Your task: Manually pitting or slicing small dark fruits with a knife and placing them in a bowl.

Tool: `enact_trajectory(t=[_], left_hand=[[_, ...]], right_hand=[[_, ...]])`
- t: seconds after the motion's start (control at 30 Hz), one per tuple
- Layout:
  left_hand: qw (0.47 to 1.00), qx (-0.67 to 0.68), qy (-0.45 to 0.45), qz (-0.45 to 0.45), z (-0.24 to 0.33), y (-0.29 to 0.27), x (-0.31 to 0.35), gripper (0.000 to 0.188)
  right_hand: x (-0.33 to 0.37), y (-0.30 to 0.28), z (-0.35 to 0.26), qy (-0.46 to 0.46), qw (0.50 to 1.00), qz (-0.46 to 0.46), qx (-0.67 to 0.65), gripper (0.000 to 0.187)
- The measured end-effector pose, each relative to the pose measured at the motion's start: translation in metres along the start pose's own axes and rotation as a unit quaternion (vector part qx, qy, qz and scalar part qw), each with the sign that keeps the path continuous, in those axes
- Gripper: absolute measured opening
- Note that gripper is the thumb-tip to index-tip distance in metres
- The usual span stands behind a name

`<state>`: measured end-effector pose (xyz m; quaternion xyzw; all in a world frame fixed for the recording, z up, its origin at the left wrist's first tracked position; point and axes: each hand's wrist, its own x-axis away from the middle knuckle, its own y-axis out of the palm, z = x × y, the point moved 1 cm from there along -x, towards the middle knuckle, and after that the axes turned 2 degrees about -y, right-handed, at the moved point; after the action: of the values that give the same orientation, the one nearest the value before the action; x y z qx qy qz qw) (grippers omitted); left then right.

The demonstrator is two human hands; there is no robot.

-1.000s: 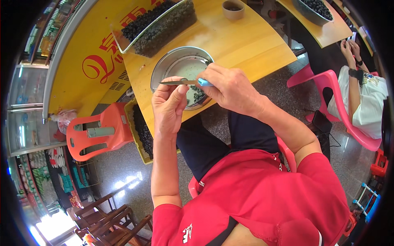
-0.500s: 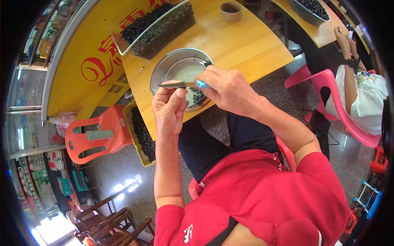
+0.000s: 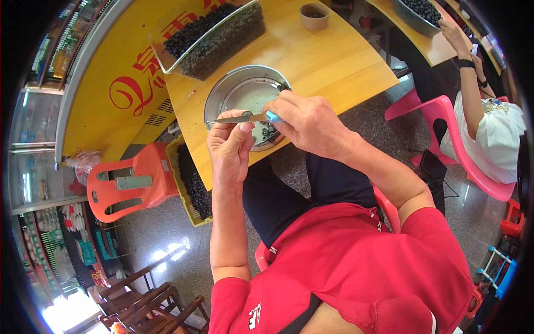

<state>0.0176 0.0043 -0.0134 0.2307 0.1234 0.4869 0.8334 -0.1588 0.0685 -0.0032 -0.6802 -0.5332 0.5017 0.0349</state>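
In my right hand (image 3: 314, 121) is a small knife (image 3: 236, 118) with a light blue grip, its fingers wrapped round the handle. The blade points left, across the fingertips of my left hand (image 3: 230, 149). Pinched in that left hand is a small dark round piece (image 3: 246, 114), touching the blade; its exact kind cannot be made out. Both hands are above the near part of a round metal basin (image 3: 216, 96). Several small dark round pieces (image 3: 268, 132) lie in the basin, partly hidden by my hands.
A clear bin (image 3: 222, 49) heaped with dark round pieces stands at the wooden table's (image 3: 334, 61) far left, a small brown cup (image 3: 314, 17) farther right. Left are an orange stool (image 3: 130, 181) and yellow crate (image 3: 196, 214). Another person (image 3: 484, 128) sits right on a pink chair (image 3: 492, 181).
The knife and the piece have shifted very slightly; my hands stay nearly in place. The other person's hand has moved up to the bowl at the far right.
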Motion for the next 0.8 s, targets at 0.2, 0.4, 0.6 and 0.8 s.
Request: enact_trajectory(t=[0.2, 0.4, 0.6, 0.8], left_hand=[[1.0, -0.011, -0.002, 0.012, 0.0016, 0.0006, 0.0022, 0.021], [1.0, -0.018, 0.006, -0.012, 0.0015, -0.0022, 0.001, 0.02], [1.0, -0.016, 0.015, -0.021, 0.002, -0.0005, 0.0015, 0.017], [0.999, -0.009, 0.027, -0.036, 0.0033, -0.0045, 0.0031, 0.018]], right_hand=[[0.0004, -0.0001, 0.001, 0.002, 1.0, -0.01, -0.005, 0.019], [-0.0019, -0.0029, -0.0005, -0.007, 1.0, -0.009, -0.013, 0.019], [-0.0014, 0.0001, 0.0, -0.007, 1.0, -0.012, -0.015, 0.019], [-0.0036, 0.002, 0.0016, -0.007, 1.0, -0.016, -0.014, 0.02]])
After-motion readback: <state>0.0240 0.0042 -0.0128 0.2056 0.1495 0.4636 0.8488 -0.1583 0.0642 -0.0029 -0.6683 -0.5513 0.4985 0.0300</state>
